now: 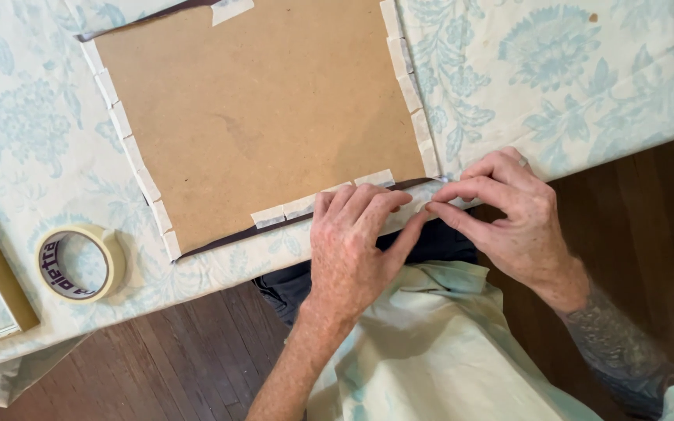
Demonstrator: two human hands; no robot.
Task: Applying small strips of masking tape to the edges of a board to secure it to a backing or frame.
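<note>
Your backing board (263, 109) lies on the table (587, 86), the tape roll (79, 263) to its left near the table's near edge, and your left hand (352, 249) and right hand (505, 214) rest side by side at the board's near right corner.

A tabletop (587, 70) covered by a pale cloth with a light blue floral print fills the upper part of the frame. Dark wooden floorboards (173, 351) occupy the lower left and right. Lighting is soft and even.
</note>
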